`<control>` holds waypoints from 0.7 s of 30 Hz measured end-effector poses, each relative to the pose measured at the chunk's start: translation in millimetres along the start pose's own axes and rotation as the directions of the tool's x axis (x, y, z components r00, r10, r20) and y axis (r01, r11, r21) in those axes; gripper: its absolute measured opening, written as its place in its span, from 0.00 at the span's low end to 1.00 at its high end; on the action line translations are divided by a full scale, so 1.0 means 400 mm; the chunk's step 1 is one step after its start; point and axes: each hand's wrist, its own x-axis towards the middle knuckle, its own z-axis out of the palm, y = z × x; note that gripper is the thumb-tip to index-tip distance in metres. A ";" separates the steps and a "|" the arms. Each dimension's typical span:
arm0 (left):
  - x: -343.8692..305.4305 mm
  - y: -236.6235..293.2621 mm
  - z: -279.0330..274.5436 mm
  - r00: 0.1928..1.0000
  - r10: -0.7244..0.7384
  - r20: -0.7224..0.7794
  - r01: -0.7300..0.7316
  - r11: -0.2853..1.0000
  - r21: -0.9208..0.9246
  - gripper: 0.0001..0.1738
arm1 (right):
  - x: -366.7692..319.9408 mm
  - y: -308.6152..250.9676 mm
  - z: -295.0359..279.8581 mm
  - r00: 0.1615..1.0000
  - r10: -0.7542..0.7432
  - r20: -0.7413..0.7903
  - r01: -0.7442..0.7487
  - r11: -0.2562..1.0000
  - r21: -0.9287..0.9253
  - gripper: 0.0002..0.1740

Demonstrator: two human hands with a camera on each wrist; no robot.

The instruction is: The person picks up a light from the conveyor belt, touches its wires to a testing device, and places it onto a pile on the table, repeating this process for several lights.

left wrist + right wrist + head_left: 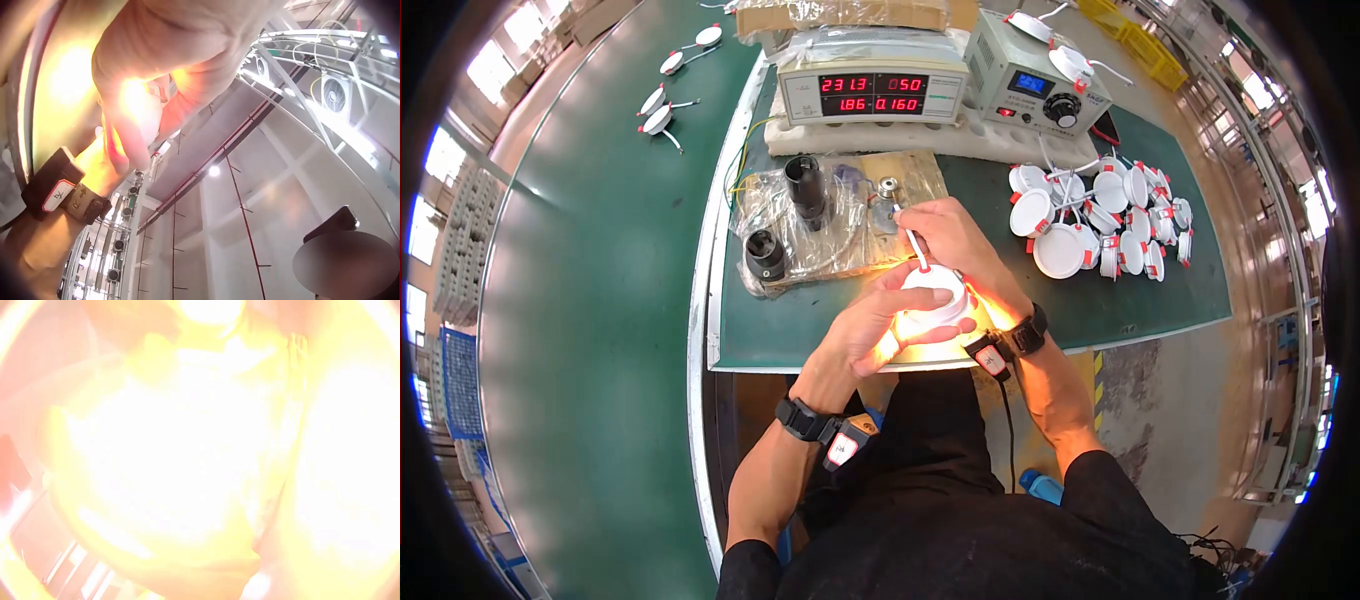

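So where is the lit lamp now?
In the head view, the lit lamp is mid-picture near the green bench edge, in the left hand, its cable in the right hand.

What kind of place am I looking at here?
Probably a factory workshop, perhaps for testing lights: a bench meter with red digits, a pile of white round lamps, and a long green worktable.

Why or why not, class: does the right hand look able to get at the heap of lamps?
Probably yes: the heap lies close to the right hand, with only table between. That hand pinches a wire, though, so it may need to let go first.
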 end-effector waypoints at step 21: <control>0.015 0.003 0.000 0.997 -0.063 -0.040 0.067 0.993 0.095 0.24 | 0.007 0.020 0.005 0.999 -0.017 -0.050 0.016 1.000 -0.020 0.21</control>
